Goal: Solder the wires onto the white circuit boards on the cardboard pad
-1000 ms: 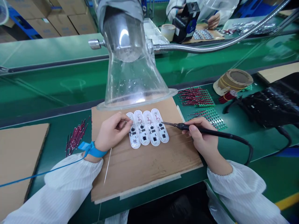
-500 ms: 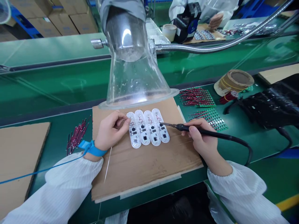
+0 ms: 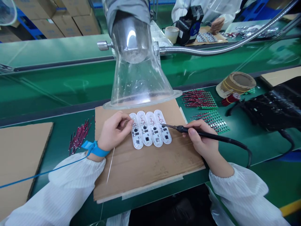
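Several white oblong circuit boards (image 3: 150, 132) lie side by side on a cardboard sheet (image 3: 145, 166). My right hand (image 3: 202, 139) is closed round a black soldering iron (image 3: 207, 134), whose tip touches the rightmost board. My left hand (image 3: 115, 130) pinches a thin solder wire (image 3: 110, 166) at the leftmost board; the wire trails back toward me. A blue wrist strap (image 3: 94, 148) with a blue cord circles my left wrist.
A clear funnel-shaped fume hood (image 3: 138, 72) on a flexible metal hose hangs just behind the boards. Red wire bundles (image 3: 78, 135) lie left; green boards (image 3: 211, 119), a tape roll (image 3: 235, 83) and a black tray (image 3: 275, 106) lie right. Another person's hand (image 3: 216, 23) works at the far bench.
The iron's tip has edged left onto the rightmost board. My left hand stays pinched at the leftmost board. The view has shifted slightly.
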### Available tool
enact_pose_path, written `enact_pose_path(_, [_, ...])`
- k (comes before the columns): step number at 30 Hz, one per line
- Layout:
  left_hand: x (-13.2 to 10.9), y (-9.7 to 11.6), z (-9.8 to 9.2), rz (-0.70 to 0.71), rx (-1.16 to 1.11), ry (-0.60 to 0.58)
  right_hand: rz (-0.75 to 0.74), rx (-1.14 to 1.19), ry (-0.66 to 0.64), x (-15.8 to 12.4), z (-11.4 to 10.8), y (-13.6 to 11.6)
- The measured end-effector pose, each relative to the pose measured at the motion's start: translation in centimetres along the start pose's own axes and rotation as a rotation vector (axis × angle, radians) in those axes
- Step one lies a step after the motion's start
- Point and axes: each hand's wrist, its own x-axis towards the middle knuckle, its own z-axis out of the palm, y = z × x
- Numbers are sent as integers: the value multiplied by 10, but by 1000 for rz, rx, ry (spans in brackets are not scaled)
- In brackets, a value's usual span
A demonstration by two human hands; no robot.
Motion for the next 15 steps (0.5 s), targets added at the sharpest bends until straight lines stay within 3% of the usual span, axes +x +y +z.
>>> enact_pose_path(5, [0, -2, 1, 30, -14, 104, -38, -55, 0, -2, -4, -1])
enact_pose_path(9, [-1, -4, 1, 14, -29, 111, -85, 0, 96, 1, -5, -10])
enact_pose_path(15, [0, -5, 1, 11, -41, 111, -30, 136, 222, 11, 18, -26])
